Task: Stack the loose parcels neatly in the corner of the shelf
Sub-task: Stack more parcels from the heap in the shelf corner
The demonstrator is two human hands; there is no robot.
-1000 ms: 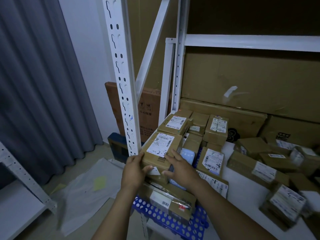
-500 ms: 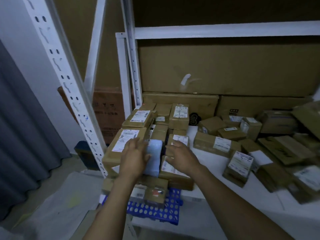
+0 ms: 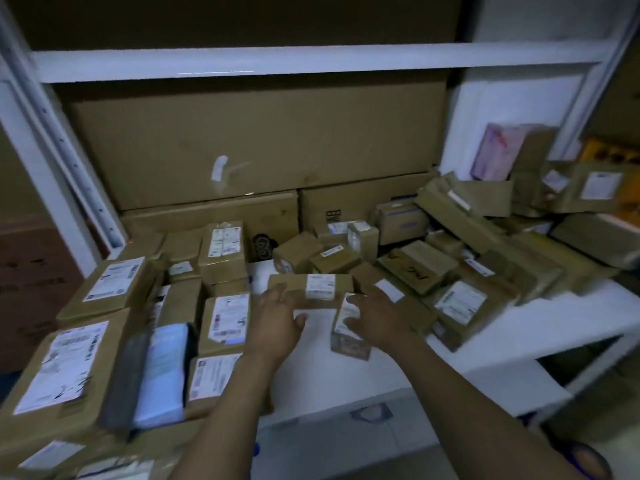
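Stacked parcels fill the left corner of the shelf, but the white labels are all too blurry to read. My left hand has come off that stack, fingers wide, beside a long flat parcel. My right hand, fingers spread too, touches a small parcel. Loose parcels are heaped on the right.

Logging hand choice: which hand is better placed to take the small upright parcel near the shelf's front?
Probably right. The right hand has its fingers spread against the small upright parcel; the left hand reaches the long flat parcel.
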